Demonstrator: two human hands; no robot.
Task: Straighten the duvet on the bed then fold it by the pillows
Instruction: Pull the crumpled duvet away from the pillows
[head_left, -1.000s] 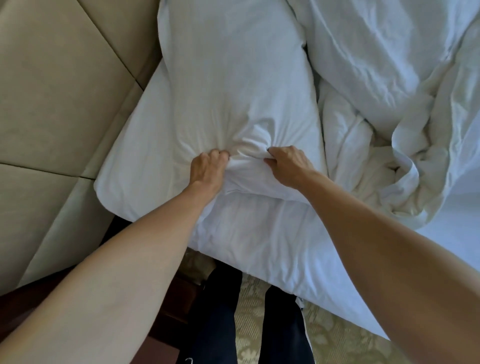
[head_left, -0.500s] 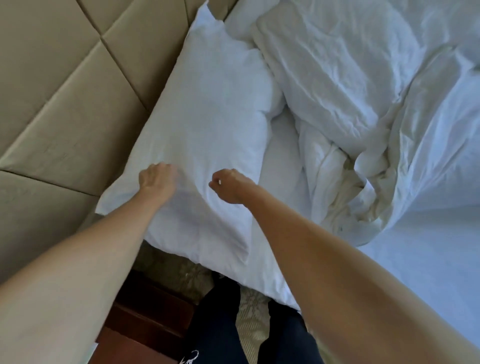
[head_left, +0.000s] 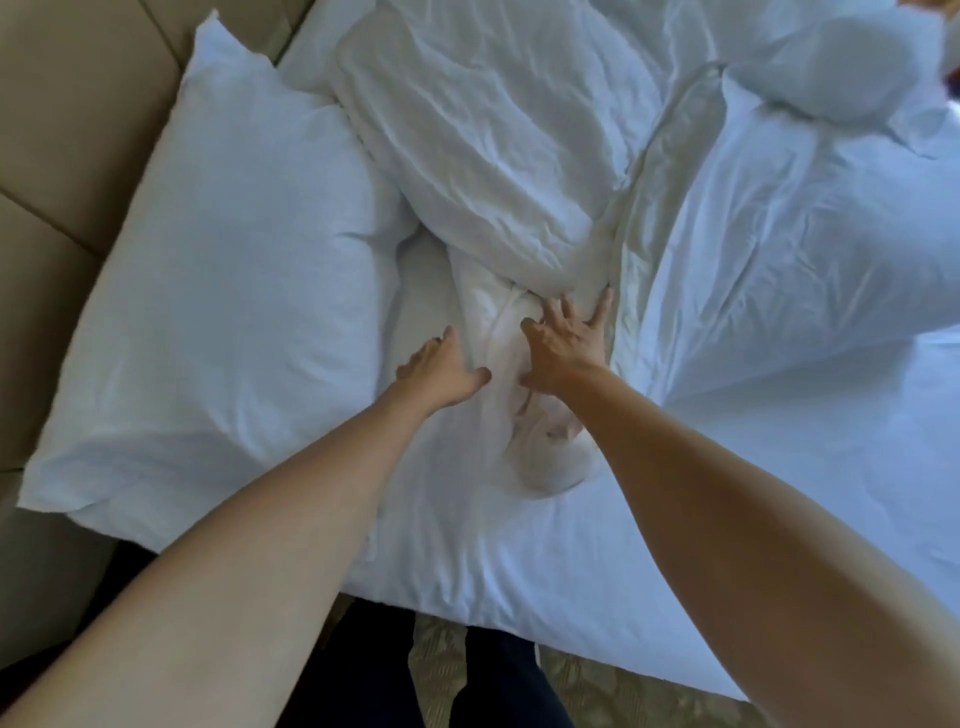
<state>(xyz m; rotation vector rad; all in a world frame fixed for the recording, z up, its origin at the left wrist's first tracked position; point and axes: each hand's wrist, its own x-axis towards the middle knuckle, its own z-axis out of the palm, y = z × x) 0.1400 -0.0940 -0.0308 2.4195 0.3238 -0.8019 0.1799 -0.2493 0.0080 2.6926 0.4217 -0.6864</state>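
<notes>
A crumpled white duvet (head_left: 498, 135) lies bunched across the middle of the bed, its near end (head_left: 530, 415) trailing toward me. My left hand (head_left: 441, 369) reaches onto the left side of that near end, fingers extended into the fabric. My right hand (head_left: 566, 338) rests on the bunched fabric just right of it, fingers spread. A white pillow (head_left: 234, 291) lies at the left against the headboard. Another pillow (head_left: 826, 67) sits at the far right.
A padded beige headboard (head_left: 78, 104) runs along the left. The white fitted sheet (head_left: 779, 493) covers the mattress at right. My dark trouser legs (head_left: 395, 670) stand on patterned carpet (head_left: 613, 680) at the bed's near edge.
Both hands have let go of the left pillow and moved right onto the duvet's near end. The pillow now lies against the headboard.
</notes>
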